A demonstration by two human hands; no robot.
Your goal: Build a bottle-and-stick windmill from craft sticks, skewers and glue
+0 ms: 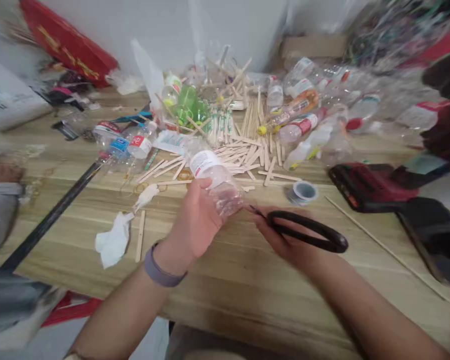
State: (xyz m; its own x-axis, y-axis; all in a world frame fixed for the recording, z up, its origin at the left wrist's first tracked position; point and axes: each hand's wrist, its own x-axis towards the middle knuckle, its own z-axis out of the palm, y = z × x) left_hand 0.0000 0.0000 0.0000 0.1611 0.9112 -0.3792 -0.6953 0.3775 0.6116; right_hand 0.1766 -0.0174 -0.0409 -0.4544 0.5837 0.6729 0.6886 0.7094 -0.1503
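Note:
A clear plastic bottle [225,192] with a white label is in my left hand [195,220], tilted with its base towards me. My thumb lies along its near side, and the fingers behind it are partly hidden. My right hand [285,240] is closed around scissors [307,230] with black handles. Their dark tip is close to the bottle's base; whether it touches the plastic I cannot tell. A purple band [163,267] circles my left wrist.
Wooden sticks [243,155] lie scattered beyond the bottle, among several more bottles [298,107]. A tape roll [303,191] and a red-and-black power tool [371,185] stand right. At left are crumpled tissue [114,240], a dark rod [56,215] and another person's arm [0,200].

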